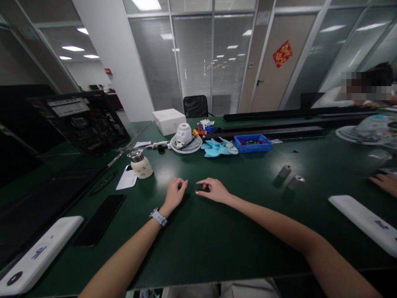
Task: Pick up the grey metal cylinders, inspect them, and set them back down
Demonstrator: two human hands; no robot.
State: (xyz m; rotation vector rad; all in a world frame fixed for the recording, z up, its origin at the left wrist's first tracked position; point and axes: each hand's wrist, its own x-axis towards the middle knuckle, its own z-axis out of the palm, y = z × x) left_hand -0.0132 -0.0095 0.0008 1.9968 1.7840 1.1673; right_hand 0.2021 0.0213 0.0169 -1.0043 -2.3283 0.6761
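Note:
My left hand [175,192] rests on the green table [217,231] with its fingers curled in, a watch on the wrist. My right hand [212,189] lies just to its right, fingers bent and thumb tucked near the forefinger. I see nothing in either hand. The two hands are a short gap apart. Farther back lie a white fan grille and motor [185,140], light blue fan blades [218,147] and a blue tray [252,143] of small parts. A small cream bottle [140,164] with a metal cap stands to the left of my hands.
A black phone [99,224] and a white card [127,179] lie at the left, white bars at both front corners [34,256] [366,221]. Two metal cylinders [291,176] sit at the right. A white box [169,121] stands at the back. Another person's hand [384,182] rests at the right edge.

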